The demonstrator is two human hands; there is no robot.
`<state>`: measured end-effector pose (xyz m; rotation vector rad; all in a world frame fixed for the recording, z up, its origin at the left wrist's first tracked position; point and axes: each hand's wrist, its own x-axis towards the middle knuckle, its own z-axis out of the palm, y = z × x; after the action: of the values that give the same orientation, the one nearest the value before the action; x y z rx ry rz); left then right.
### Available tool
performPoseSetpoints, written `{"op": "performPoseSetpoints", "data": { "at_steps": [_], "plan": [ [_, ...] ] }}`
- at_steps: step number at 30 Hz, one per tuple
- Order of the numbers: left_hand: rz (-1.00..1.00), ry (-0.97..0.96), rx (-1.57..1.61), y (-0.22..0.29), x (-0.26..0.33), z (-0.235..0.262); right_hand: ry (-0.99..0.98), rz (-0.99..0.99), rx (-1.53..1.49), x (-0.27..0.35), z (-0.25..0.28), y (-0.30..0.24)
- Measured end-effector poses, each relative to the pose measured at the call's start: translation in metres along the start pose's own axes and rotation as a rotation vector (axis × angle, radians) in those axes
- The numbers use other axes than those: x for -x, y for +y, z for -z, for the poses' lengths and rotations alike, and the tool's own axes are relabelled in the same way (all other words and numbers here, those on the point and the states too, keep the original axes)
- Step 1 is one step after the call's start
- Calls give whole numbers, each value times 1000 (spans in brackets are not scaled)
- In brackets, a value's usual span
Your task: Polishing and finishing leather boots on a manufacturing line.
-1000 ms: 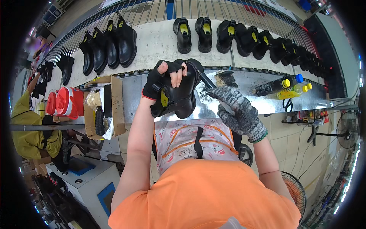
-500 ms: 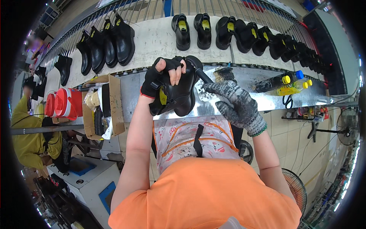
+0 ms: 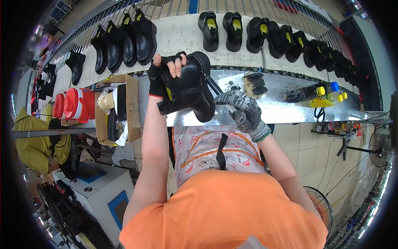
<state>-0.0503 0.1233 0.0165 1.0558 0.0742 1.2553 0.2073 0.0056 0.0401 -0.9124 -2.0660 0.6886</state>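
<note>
Black boot, held over the worktop, one end toward its near edge. Left grip, fingerless black glove, clasped over the upper, seemingly to present the sole rim; right grip, grey knit glove, closed around a dark tool at that rim.
</note>
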Motion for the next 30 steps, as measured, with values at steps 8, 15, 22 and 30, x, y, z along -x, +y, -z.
{"op": "performPoseSetpoints", "data": {
  "at_steps": [8,15,22,30],
  "plan": [
    [-32,180,107,4,11,18,-16,-70,-129,4,-25,13],
    [-75,124,78,6,14,45,-171,-254,-206,7,-31,35],
    [-74,115,69,7,16,61,-289,-346,-360,12,-9,36],
    [-27,411,95,9,18,61,-258,-480,-497,35,-5,36]
  ]
}}
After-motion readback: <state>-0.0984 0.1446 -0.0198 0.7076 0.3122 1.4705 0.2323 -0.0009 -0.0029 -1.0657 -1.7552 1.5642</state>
